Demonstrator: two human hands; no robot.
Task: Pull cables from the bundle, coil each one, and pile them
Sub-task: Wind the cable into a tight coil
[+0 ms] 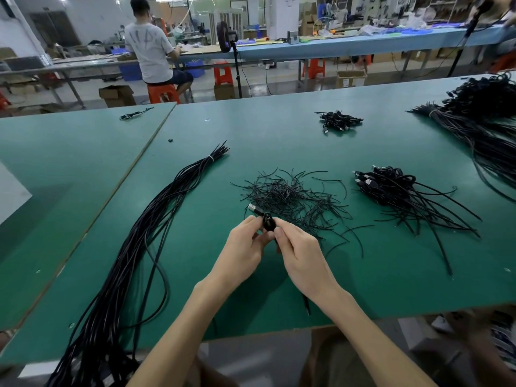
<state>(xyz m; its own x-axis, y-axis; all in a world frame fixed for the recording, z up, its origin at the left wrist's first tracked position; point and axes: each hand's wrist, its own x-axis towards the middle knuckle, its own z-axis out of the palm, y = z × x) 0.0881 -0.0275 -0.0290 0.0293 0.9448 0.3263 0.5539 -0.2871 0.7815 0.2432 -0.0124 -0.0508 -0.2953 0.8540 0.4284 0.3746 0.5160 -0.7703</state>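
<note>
Black cables are shown as a long bundle, one small coil and a pile.
The bundle is stretched out on the left and tied with a white band near its far end. The coil, its silver plug sticking out, is held front and centre. Coiled cables are heaped in the pile on the right.

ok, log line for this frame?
phase: coiling | left hand, right hand: pinching coiled USB cable | cable bundle: left | coiled pile: right
</note>
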